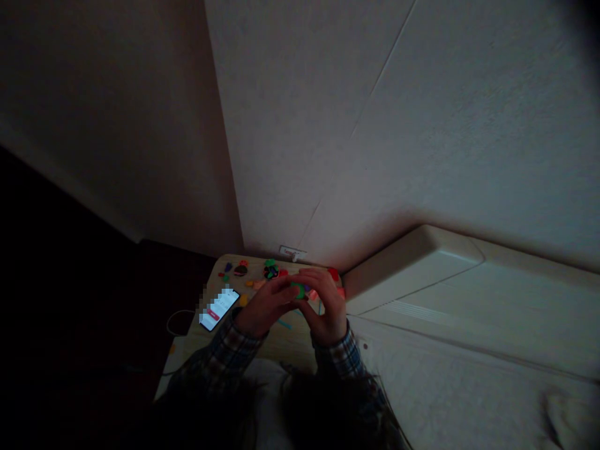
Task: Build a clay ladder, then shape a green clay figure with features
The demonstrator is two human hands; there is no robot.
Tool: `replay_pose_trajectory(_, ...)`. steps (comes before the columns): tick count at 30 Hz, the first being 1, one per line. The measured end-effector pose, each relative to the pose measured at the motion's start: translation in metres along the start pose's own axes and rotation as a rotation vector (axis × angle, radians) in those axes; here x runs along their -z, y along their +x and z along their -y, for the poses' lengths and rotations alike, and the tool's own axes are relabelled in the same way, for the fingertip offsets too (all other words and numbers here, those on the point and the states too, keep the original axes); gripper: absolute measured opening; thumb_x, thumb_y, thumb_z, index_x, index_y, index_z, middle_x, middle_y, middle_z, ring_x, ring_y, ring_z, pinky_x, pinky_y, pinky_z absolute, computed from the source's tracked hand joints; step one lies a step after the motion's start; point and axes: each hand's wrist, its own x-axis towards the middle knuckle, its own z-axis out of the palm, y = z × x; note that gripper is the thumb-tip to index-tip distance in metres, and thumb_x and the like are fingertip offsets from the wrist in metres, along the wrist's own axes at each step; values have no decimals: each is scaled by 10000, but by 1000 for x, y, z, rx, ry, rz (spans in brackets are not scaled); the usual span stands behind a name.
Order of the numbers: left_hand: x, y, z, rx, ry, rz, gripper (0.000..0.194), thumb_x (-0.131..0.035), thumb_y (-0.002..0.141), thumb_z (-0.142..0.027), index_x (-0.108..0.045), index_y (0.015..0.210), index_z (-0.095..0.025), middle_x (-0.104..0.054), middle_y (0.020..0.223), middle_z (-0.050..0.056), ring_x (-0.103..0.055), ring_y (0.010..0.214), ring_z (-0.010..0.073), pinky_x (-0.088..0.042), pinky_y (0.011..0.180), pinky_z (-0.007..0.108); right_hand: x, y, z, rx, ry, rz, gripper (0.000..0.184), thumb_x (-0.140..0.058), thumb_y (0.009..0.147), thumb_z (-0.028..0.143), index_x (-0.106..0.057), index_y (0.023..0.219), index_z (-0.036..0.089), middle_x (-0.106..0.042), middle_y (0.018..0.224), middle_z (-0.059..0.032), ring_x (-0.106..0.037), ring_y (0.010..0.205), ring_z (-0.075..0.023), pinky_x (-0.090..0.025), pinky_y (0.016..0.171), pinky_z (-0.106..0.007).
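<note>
Both my hands meet above a small wooden table [267,347], their fingers closed around a small bright green lump [298,290] that looks like modelling clay. My left hand [263,307] reaches in from the left with its fingertips on the lump. From the other side my right hand [329,306] curls over it, thumb underneath. Fingers hide part of the lump. Behind them lie small coloured pieces, among them a dark round piece with green on top [270,270] and a brown round piece [240,269]. A yellow bit [243,300] lies beside my left hand.
A lit phone [219,309] rests at the table's left edge, with a pale cable [178,314] beyond it. A light blue strip [284,324] lies below my hands. The wall [300,156] rises behind the table; a cream headboard-like panel [422,281] stands at the right.
</note>
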Motion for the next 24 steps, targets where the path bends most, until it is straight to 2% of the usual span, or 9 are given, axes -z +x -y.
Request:
replay_pose_trajectory(5, -1, 0, -2, -31, 13, 56, 288, -820, 619, -334, -744, 819, -142, -687, 764, 51, -611, 728, 139, -466, 690, 239, 2, -2, 1, -4, 0, -30, 249, -605, 819, 188, -616, 1066, 217, -641, 991, -79, -589, 981, -216, -507, 848, -389)
replay_pose_trajectory(9, -1, 0, -1, -33, 69, 122, 317, -779, 660, -406, -728, 809, -131, -691, 766, 67, -632, 740, 163, -476, 728, 276, 2, -2, 0, -1, -3, -35, 256, -603, 817, 179, -613, 1070, 212, -631, 991, -79, -581, 990, -216, -501, 851, -385)
replay_pose_trajectory(12, 0, 1, 1, -50, 134, 83, 385, -797, 623, -423, -697, 850, -130, -687, 811, 62, -627, 784, 180, -472, 763, 315, 1, -2, 0, 22, -26, -19, 274, -586, 824, 166, -609, 1093, 212, -624, 1007, -82, -572, 995, -215, -502, 848, -383)
replay_pose_trajectory(15, 1, 2, -1, -81, 178, 25, 337, -805, 631, -353, -688, 845, -122, -682, 822, 50, -613, 801, 170, -448, 825, 335, 1, -1, 0, 30, -34, -22, 293, -585, 829, 157, -598, 1112, 229, -622, 1012, -76, -569, 995, -210, -503, 851, -382)
replay_pose_trajectory(21, 1, 1, -9, -26, 186, 169, 358, -757, 679, -428, -706, 848, -116, -682, 787, 66, -625, 797, 183, -460, 791, 323, 6, 0, 0, 25, -27, -36, 293, -610, 826, 193, -591, 1114, 236, -624, 1009, -70, -569, 992, -207, -503, 838, -367)
replay_pose_trajectory(24, 2, 2, -9, -39, 182, 154, 380, -762, 665, -444, -698, 870, -130, -671, 810, 54, -620, 816, 180, -468, 780, 318, 5, 1, -1, 17, -30, -27, 288, -608, 828, 203, -595, 1113, 238, -627, 1013, -70, -572, 986, -213, -502, 836, -378)
